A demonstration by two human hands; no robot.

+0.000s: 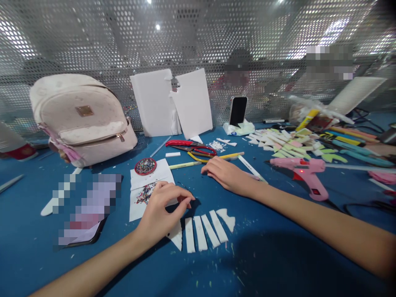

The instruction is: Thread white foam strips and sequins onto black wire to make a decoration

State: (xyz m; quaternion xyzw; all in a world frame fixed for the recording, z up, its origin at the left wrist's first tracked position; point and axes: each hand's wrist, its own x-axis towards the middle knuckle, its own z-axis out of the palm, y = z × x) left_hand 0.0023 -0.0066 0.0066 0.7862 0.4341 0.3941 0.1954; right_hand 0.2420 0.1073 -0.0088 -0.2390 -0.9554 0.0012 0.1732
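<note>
My left hand [165, 208] is over the front edge of a white paper sheet [134, 210], thumb and forefinger tips brought together in a pinch. Anything between them is too small to make out. Small multicoloured beads [144, 194] lie in a pile on that sheet beside the hand, and a round red-rimmed dish [145, 166] behind it is full of similar bits. Several white foam-like strips [201, 233] lie in a row just right of the left hand. My right hand [227, 175] rests on the table with loosely bent fingers, holding nothing visible, near red-handled scissors [207, 152] and a yellow pencil [230, 156].
A pink glue gun [301, 167] with a lit red light lies at right, before a heap of cut pieces [284, 142]. Two phones [239, 111], one propped up, a pale backpack [89, 119] and white boards [193, 107] stand or lie around. Perforated metal forms the back.
</note>
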